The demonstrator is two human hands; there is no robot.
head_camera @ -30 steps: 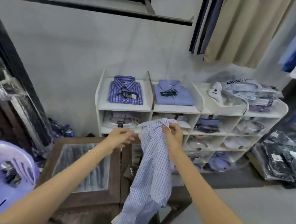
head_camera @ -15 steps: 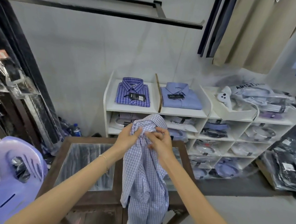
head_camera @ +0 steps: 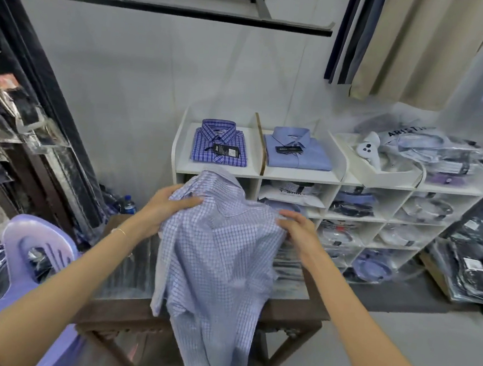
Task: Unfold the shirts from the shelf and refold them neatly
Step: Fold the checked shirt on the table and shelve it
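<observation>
A light blue checked shirt (head_camera: 219, 251) hangs unfolded in front of me, its lower part draped over the front edge of the glass-topped wooden table (head_camera: 124, 283). My left hand (head_camera: 167, 205) grips its left shoulder, thumb on top of the cloth. My right hand (head_camera: 298, 226) holds the right shoulder, fingers over the fabric. The white shelf (head_camera: 335, 178) behind carries a folded dark blue plaid shirt (head_camera: 220, 147) and a folded plain blue shirt (head_camera: 299, 153) on top.
Lower shelf cubbies hold bagged shirts (head_camera: 353, 202). A purple plastic chair (head_camera: 35, 254) stands at my left. Bagged dark clothes (head_camera: 474, 264) lie on the floor at right. Garments (head_camera: 419, 43) hang above the shelf, and a black rail (head_camera: 162, 8) runs along the wall.
My hands have moved apart from the collar to the two shoulders, spreading the shirt wide. The shirt has come lower over the table.
</observation>
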